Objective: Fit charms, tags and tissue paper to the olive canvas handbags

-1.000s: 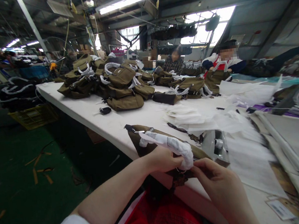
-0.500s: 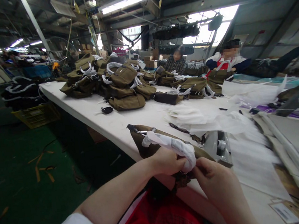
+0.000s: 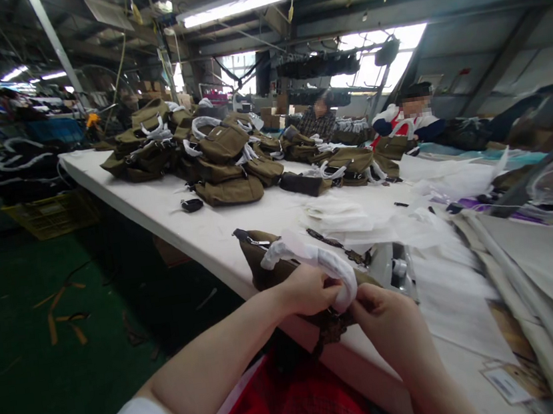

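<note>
Bag [image 3: 260, 263] sits at table [image 3: 277, 215] edge, just off centre twd 5 o'clock; its wrapped handle [image 3: 340, 265] looks mostly covered, so prob. only the near end's left, tho detail there is hidden. L hand [image 3: 311, 288], arm in from 7 o'clock, grips that end w/ fingers curled under; R hand [image 3: 389, 314], from 5 o'clock, pinches same end, exact bit unclear. Bag pile [image 3: 222, 145] at 11 o'clock.
</note>
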`<state>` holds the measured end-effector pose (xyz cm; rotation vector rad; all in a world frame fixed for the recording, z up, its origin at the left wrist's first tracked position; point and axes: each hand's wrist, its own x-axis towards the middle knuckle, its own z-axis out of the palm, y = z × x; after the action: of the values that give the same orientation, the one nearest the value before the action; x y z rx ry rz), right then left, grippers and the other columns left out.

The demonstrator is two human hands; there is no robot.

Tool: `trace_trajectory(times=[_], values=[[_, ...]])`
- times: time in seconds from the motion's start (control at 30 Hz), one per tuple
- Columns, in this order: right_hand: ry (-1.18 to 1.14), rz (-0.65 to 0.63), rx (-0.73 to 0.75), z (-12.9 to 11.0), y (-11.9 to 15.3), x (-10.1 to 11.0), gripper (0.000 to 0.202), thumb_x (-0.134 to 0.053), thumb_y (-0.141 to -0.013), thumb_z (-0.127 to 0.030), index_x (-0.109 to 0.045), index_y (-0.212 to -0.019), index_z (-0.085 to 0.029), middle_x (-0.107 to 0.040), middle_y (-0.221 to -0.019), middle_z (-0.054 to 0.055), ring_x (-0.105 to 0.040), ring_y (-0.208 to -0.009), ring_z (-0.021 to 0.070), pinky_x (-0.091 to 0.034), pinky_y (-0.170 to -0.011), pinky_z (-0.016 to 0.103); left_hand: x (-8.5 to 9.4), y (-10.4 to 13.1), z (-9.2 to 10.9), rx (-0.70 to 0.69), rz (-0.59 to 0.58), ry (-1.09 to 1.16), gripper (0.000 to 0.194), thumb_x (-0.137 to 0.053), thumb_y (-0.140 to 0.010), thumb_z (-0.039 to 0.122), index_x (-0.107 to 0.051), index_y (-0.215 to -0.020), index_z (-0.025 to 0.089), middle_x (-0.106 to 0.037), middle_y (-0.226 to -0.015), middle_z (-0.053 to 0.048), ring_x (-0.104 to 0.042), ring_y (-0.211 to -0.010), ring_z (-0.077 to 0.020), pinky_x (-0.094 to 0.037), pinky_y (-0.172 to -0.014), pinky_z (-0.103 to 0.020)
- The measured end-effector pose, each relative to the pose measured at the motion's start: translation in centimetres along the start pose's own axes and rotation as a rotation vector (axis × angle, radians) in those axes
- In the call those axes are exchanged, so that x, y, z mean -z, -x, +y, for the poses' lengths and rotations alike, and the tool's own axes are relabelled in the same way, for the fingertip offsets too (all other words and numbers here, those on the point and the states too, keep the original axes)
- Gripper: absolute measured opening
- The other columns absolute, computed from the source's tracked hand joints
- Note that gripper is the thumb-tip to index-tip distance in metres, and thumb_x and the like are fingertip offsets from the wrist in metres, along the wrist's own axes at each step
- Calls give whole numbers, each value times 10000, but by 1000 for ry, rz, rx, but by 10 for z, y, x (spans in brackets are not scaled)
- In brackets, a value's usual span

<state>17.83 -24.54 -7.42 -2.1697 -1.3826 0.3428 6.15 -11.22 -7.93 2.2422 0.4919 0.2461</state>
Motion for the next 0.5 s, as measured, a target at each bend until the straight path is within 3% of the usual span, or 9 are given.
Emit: trace_trajectory(times=[0.1, 0.23, 0.3, 0.37, 0.5], values=[[-90, -16, -17, 2, -2, 3, 229, -539, -830, -381, -732, -814, -258, -753, -765, 10, -690, -700, 209, -475, -610, 289, 0, 1, 3, -41, 105, 38, 171, -537, -849, 208, -689, -794, 152, -712, -841, -27, -642, -864, -186, -501, -855, -282], [-186, 90, -74, 5, 16, -1, 305, -534, -855, -481, -676, -1009, -260, -760, -918, 20, -705, -772, 205, -529, -665, 302, -6, 24, 9, -32, 473, 116, 219, -482, -926, 257, -677, -924, 158, -683, -883, -50, -633, -852, -174, -502, -820, -287], [-171, 124, -139, 7, 26, -11, 358, -546, -843, -537, -654, -1030, -253, -756, -930, 32, -705, -767, 215, -536, -656, 320, -13, 39, 8, 21, 602, 183, 247, -453, -957, 288, -663, -1004, 167, -673, -902, -54, -636, -862, -166, -507, -813, -280], [-177, 91, -184, 8, 33, -23, 373, -568, -825, -562, -651, -995, -241, -755, -911, 46, -706, -753, 227, -538, -661, 341, -23, 49, 4, 74, 597, 197, 236, -463, -953, 283, -661, -1023, 174, -670, -925, -56, -640, -866, -163, -515, -800, -274], [-413, 3, -184, 6, 33, -44, 326, -581, -836, -509, -626, -983, -221, -751, -931, 69, -712, -810, 230, -543, -718, 335, -40, 54, -3, 118, 460, 153, 230, -541, -902, 276, -657, -1078, 183, -674, -1010, -62, -639, -911, -181, -519, -845, -297]])
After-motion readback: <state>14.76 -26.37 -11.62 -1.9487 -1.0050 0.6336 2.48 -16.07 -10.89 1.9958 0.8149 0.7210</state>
